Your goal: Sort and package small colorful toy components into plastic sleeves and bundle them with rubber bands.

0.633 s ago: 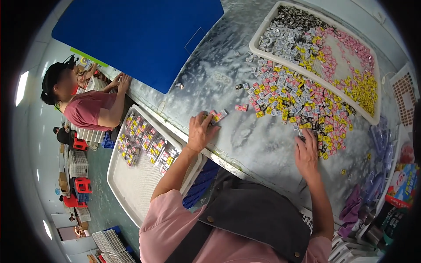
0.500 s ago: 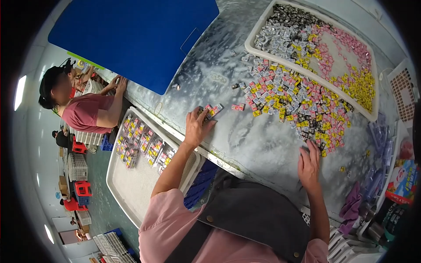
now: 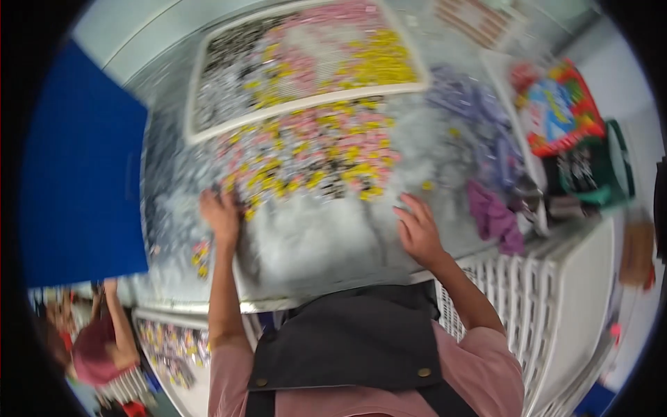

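A loose pile of small block-like pieces (image 3: 306, 149) in pink, yellow, black and pale grey covers the middle of the table. At the pile's lower left edge rests my left hand (image 3: 221, 217), fingers stretched forward beside a few pieces. My right hand (image 3: 418, 233) is over bare tabletop to the right of the pile, its fingers apart and nothing seen in them. Left of my left forearm stands a short group of pieces (image 3: 200, 258) in yellow, pink and black. Motion smears the picture, so single pieces are hard to make out.
Behind the pile lies a white tray (image 3: 306, 101) of pieces sorted by colour. A blue board (image 3: 83, 174) stands at left, near a co-worker (image 3: 104, 347). Purple cloth (image 3: 493, 215) and clear plastic packaging (image 3: 465, 97) lie at right. Below left, another white tray (image 3: 198, 399) holds filled packs.
The view has swung to the right. My left hand has left the short group of pieces and moved to the pile's left edge. My right hand has drawn away from the pile's near edge.
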Available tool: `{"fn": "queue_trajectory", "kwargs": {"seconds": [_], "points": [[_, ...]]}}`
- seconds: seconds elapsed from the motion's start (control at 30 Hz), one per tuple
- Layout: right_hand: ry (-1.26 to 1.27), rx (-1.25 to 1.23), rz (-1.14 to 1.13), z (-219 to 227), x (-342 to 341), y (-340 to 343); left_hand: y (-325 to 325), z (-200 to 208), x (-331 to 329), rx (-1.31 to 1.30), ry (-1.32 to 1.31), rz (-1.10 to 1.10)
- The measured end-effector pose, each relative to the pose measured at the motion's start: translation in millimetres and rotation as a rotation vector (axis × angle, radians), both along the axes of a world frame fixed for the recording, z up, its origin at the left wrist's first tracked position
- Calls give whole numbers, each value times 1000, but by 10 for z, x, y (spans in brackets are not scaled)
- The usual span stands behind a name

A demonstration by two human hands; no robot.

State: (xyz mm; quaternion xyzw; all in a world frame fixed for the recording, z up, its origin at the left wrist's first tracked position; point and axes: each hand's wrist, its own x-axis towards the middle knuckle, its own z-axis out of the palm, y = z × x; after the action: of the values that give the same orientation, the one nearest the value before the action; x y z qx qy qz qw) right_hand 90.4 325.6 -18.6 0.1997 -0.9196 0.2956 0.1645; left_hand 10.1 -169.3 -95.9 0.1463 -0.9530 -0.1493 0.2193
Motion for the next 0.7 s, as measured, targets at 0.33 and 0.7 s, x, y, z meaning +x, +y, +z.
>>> {"fn": "queue_trajectory", "kwargs": {"seconds": [0.33,0.7], "points": [[65,221,-571,31,-293,1583,1353,289,18,373,29,-217],[-403,181,-598,4,-811,2265,1419,299,210,279,17,-279]]}}
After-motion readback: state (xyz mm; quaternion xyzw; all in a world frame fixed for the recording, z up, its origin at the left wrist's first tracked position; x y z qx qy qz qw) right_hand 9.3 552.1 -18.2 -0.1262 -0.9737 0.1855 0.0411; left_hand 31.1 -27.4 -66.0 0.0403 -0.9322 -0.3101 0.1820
